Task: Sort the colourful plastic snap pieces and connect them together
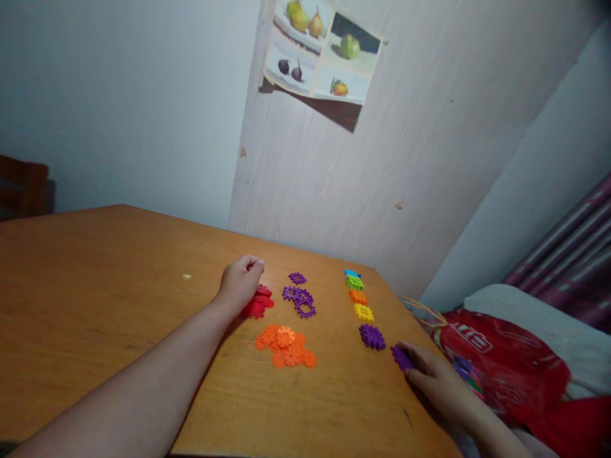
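My right hand (432, 375) grips a purple gear piece (401, 357) between thumb and fingers, near the right edge of the table. Just beyond it lies a thick purple gear stack (372, 337). My left hand (242, 280) is closed beside a pile of red gear pieces (258, 302) and partly covers it; whatever its fingers hold, if anything, is hidden. To its right are several loose purple gears (300, 296), with a single purple gear (298, 278) behind them. A heap of orange gears (286, 346) lies nearer to me.
A row leads away from the purple stack: yellow (363, 312), orange (358, 297), green (355, 283) and blue (352, 273) pieces. The wooden table (119, 305) meets the wall at the back. A red bag (506, 362) bulges beside the table's right edge.
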The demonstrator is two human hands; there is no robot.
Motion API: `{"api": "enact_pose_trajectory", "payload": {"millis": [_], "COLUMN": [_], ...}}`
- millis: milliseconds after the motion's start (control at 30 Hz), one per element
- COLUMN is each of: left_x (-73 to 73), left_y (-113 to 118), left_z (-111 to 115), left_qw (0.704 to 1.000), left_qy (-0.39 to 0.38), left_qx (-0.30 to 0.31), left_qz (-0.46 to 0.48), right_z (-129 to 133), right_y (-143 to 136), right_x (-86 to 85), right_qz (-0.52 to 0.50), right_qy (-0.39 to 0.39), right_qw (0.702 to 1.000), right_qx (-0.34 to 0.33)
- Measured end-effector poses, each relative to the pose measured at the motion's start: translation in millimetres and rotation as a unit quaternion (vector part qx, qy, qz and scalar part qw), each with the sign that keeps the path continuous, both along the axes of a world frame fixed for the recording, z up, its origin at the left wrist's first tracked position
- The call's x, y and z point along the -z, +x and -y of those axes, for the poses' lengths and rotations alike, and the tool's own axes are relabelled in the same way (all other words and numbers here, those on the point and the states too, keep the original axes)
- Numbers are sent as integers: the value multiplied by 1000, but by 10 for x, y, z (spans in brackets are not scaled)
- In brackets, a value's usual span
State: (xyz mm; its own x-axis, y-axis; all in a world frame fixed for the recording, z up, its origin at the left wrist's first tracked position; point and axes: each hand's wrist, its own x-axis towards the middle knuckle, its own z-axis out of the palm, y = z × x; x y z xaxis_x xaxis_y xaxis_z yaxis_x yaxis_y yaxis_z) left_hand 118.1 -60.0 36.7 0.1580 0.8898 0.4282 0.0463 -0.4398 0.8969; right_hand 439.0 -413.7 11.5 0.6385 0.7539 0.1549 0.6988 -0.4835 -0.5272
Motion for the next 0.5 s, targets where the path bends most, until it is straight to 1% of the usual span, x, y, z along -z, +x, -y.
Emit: {"api": "enact_pose_trajectory", "payload": {"millis": [67, 133, 200, 267, 367, 433, 500], "left_x": [7, 14, 19, 21, 23, 25, 27], "left_y": [1, 2, 2, 3, 4, 3, 2], "left_z": [-8, -14, -15, -15, -17, -20, -24], "left_qw": [1000, 1000, 1000, 1000, 1000, 1000, 1000], "left_qy": [7, 10, 9, 4, -1, -1, -1], "left_qx": [-3, -3, -2, 0, 2, 2, 3], "left_qz": [-7, -10, -11, -9, -5, -4, -2], "right_z": [14, 23, 13, -30, -163, -284, -409], "right_y": [7, 17, -7, -83, -260, -359, -404], "right_x": [-44, -96, -143, -176, -195, -206, -233], "right_qz": [-6, -17, -41, -69, -90, -79, -52], "right_qy": [-17, -16, 10, 52, 103, 115, 110], "right_qw": [1000, 1000, 999, 996, 990, 990, 992], "right_qx": [-18, -21, -10, 3, 14, 17, 10]}}
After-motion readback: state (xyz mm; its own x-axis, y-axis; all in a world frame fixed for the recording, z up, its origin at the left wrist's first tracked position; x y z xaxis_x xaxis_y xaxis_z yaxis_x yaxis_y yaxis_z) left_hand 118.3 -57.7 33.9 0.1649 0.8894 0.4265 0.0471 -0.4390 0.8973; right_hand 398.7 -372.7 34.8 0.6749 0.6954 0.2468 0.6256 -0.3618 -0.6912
